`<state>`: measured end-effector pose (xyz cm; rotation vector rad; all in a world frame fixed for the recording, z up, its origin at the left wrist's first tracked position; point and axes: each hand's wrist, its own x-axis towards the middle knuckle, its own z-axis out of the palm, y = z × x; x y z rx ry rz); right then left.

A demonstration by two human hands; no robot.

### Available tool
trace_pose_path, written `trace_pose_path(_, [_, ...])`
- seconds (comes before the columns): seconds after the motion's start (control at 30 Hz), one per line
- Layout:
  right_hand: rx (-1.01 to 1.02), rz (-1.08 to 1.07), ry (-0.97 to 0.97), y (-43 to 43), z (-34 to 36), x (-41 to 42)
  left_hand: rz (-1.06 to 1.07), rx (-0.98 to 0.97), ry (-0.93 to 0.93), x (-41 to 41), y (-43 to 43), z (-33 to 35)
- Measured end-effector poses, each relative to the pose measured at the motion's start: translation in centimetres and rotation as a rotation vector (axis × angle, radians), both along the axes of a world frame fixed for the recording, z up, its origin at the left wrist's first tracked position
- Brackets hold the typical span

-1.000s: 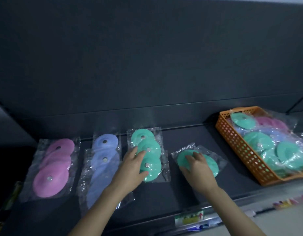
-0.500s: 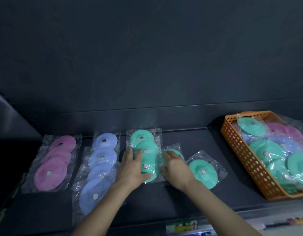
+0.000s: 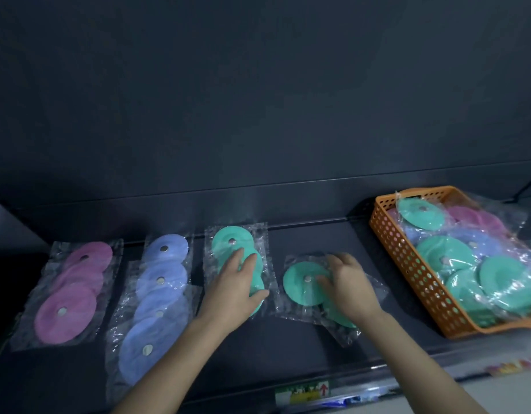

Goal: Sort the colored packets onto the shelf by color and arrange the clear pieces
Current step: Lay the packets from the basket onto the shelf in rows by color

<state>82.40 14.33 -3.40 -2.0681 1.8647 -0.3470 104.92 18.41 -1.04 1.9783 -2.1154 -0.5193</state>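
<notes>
Since the frame half a second earlier, the right hand (image 3: 346,283) has shifted rightward, away from the green column, and now lies on the two loose green packets. Its fingers are spread and pressed flat on the plastic — no closed grasp is visible. One loose green packet (image 3: 303,283) shows its full disc just left of the fingers; a second green packet (image 3: 337,318) lies partly under the palm and wrist, overlapped by the first.

Left hand (image 3: 235,286): flat, fingers extended and slightly apart, palm down on the lower discs of the green column (image 3: 232,240). It is pressing, not gripping. Only the rearmost disc of that column is fully uncovered.

Further left on the shelf (image 3: 312,237), a blue column (image 3: 159,297) of overlapping packets runs from the back toward the front edge, just beside the green column. A pink column (image 3: 73,294) lies nearest the left end of the shelf, shorter than the blue one.

At the right end of the shelf stands an orange basket (image 3: 407,264) with perforated walls — it holds a mixed heap of green, pink and blue packets, some spilling over its right rim.

A label strip (image 3: 303,394) runs along the front edge of the shelf.
</notes>
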Motion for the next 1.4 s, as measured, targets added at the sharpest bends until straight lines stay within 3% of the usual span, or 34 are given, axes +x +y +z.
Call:
trace_pose_path(0.17, [0.21, -0.067, 0.135, 0.6, -0.9, -3.7, -0.279, 0.003, 0.06, -4.9, 0.6, 0.6])
trace_pose_path(0.37, [0.203, -0.123, 0.029, 0.2, 1.2, -5.5, -0.381, 0.158, -0.091, -7.7, 0.3, -1.1])
trace_pose_path(0.63, [-0.157, -0.2, -0.047, -0.1, 6.8, -8.1, -0.322, 0.174, -0.071, -8.9, -0.2, -1.8])
trace_pose_path(0.73, [-0.28, -0.228, -0.205, -0.1, 8.3, -8.4, -0.327, 0.169, -0.025, -9.0, -0.4, -2.5])
trace_pose_path(0.8, [-0.213, -0.215, -0.355, -0.4, 8.2, -8.4, -0.322, 0.16, 0.116, -9.0, -0.8, -2.8])
trace_pose_path(0.93, [0.11, -0.189, -0.504, -0.1, 5.5, -7.7, -0.156, 0.052, 0.353, -9.4, -0.8, -2.7])
trace_pose_path(1.03, [0.165, -0.098, -0.383, 0.3, 2.7, -7.0, 0.032, -0.091, 0.307, -10.1, 0.1, -2.1])
trace_pose_path(1.13, [0.145, -0.048, -0.272, 0.1, 1.3, -6.9, 0.09, -0.214, 0.178, -10.9, 1.5, -1.9])
trace_pose_path(1.3, [0.081, 0.023, -0.202, -0.5, 0.6, -6.6, 0.251, -0.126, 0.095, -11.4, 3.4, -2.4])
trace_pose_path(1.4, [0.188, 0.034, -0.282, -0.9, 1.1, -6.2, 0.38, -0.05, 0.297, -11.9, 4.1, -2.4])
